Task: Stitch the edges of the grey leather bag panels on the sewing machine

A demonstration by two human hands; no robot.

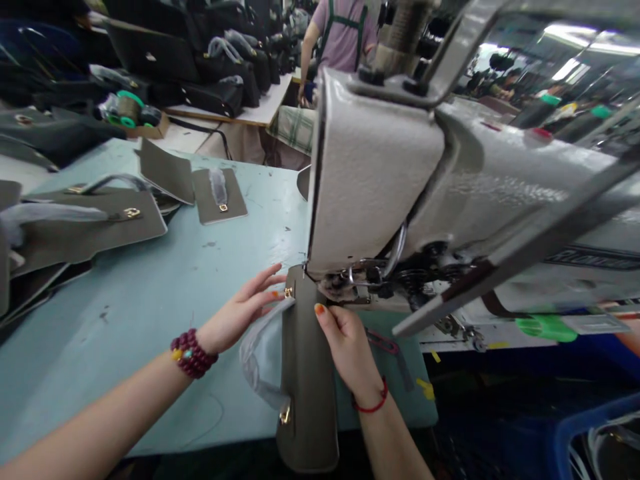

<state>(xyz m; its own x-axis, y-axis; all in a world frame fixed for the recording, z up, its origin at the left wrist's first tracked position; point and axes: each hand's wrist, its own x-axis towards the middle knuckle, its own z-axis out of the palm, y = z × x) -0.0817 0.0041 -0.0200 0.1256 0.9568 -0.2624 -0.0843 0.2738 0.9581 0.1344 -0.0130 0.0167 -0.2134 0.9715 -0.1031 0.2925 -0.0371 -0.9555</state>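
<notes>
At far left a pile (90,230) of leather-like pieces sits near a carton (156,128) of spools (129,109). Bare table (185,300) lies open up to the left hand (245,308), fingers loosely spread, tips at the panel's left edge by a buckle (289,292). The panel (310,367), its wrapped handle (249,360) looping left, runs from beside the machine (375,173) past the table's front edge. The right hand (347,343) has its thumb on the panel's right edge, fingers curled; whether it grips, I cannot tell. Beyond the table's right edge, a blue bin (600,409) holds pale strips.
</notes>
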